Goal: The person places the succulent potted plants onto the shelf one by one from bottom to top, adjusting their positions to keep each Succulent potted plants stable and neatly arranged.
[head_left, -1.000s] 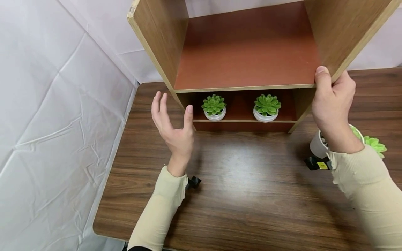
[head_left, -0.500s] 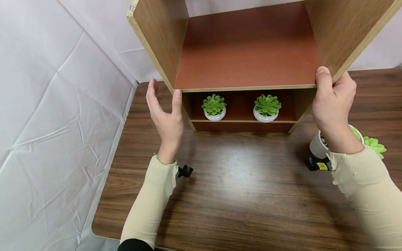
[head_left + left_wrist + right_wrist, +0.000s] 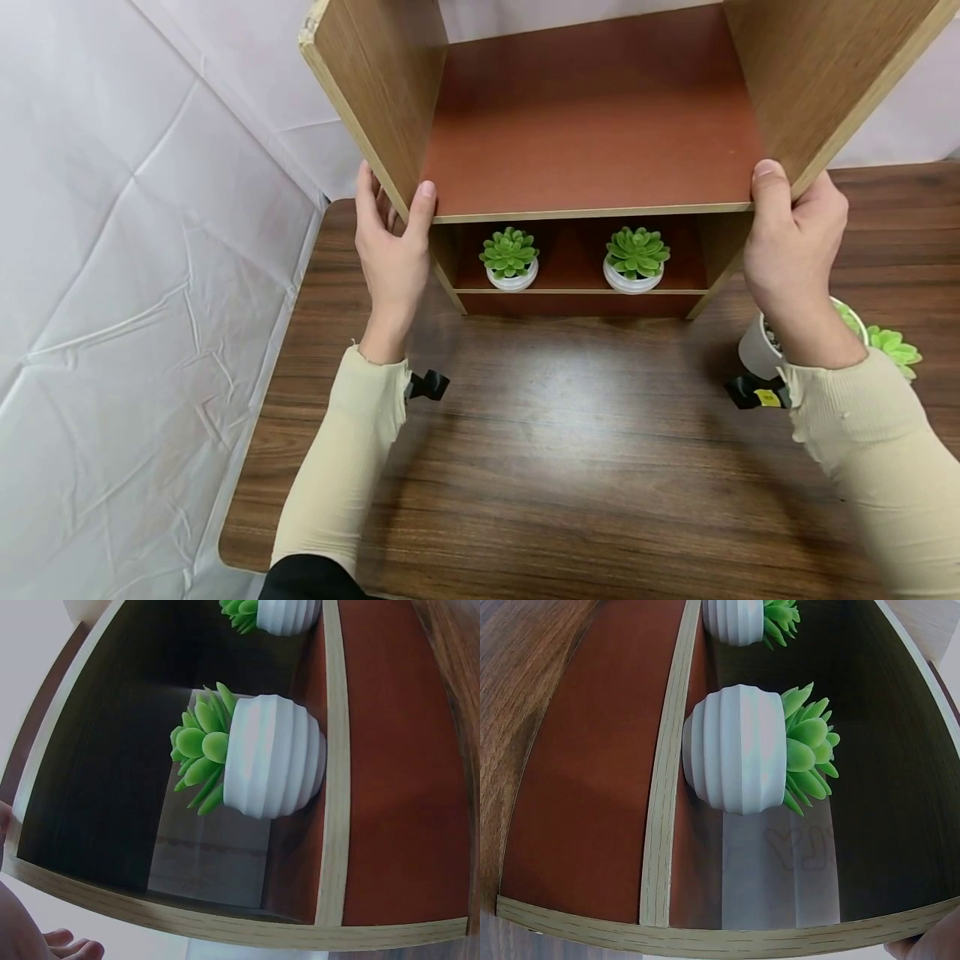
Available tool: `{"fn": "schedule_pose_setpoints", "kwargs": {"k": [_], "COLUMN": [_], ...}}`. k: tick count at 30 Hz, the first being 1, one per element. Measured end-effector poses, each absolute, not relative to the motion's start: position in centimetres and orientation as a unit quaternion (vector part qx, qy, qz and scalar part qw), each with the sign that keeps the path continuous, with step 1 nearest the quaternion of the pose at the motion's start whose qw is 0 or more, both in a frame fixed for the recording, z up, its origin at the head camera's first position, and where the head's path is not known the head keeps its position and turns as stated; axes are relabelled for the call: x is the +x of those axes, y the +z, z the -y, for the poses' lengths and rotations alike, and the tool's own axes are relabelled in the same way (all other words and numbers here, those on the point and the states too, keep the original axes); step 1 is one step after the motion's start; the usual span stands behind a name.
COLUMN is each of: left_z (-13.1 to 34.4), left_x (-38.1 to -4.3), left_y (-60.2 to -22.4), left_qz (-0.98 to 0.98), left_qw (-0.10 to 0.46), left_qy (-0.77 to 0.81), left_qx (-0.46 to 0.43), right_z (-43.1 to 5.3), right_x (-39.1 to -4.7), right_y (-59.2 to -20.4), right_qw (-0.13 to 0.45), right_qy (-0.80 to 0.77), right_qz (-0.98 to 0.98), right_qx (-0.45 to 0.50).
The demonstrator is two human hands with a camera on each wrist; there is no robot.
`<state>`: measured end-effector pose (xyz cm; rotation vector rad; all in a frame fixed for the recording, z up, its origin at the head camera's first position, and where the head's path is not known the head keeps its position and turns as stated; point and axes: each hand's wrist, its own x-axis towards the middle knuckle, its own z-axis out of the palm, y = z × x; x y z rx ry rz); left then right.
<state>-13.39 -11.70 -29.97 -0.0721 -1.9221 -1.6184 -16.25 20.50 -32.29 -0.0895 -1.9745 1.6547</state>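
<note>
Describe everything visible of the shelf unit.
The shelf unit stands upright on the brown table. Its side panels look wooden, with pale edges; the left one's upper front corner looks chipped. Its boards are reddish brown. Two potted succulents stand in the lower compartment. The left hand grips the left panel's front edge, the right hand the right one's.

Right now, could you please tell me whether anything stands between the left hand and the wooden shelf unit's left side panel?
Nothing visible does: the left hand straddles the left side panel, and the left potted succulent stands in the lower compartment, off to one side.
</note>
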Motion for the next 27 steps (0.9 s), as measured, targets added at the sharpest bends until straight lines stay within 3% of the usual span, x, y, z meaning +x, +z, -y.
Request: {"fn": "schedule_pose_setpoints", "kwargs": {"k": [19, 27], "left_z": [11.4, 13.0], "left_x": [-14.3, -16.9], "left_y": [-28.7, -31.4], "left_qz": [0.769, 0.79], "left_qw": [0.32, 0.322], "left_qy": [-0.554, -0.522], "left_qx": [-0.007, 0.017], "right_z": [-20.5, -20.5], "right_x": [-16.0, -16.1], "right_y": [-32.1, -32.1], "right_qw": [0.273, 0.274], "right_qy": [0.615, 0.613], "right_qz": [0.739, 0.741], "right_qx": [-0.033, -0.033]}}
